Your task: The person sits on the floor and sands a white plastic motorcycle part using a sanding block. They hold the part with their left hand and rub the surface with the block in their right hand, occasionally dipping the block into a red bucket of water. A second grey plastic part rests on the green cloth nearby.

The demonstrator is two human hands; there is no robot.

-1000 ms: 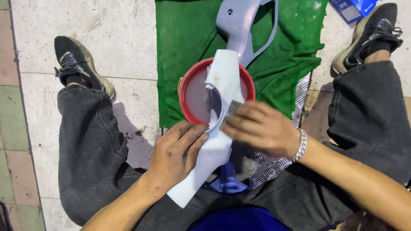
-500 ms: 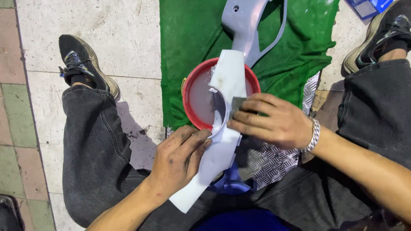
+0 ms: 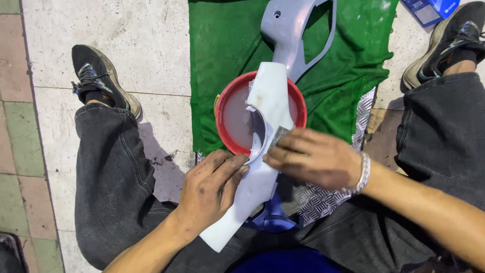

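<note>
One white panel [image 3: 252, 177] lies lengthwise, tip away.

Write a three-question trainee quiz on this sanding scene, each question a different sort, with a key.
1. True or false: the left hand steadies the long white plastic panel from below the right hand.
2. Which sits under the panel? A) round red bowl of cloudy water B) blue bucket C) metal tray
3. Fill in: the right fingertips press a small grey ____ sheet onto the panel.

Key:
1. True.
2. A; the bowl rests on the green cloth, near a grey moulded plastic part.
3. Abrasive, judging by its look.
</note>
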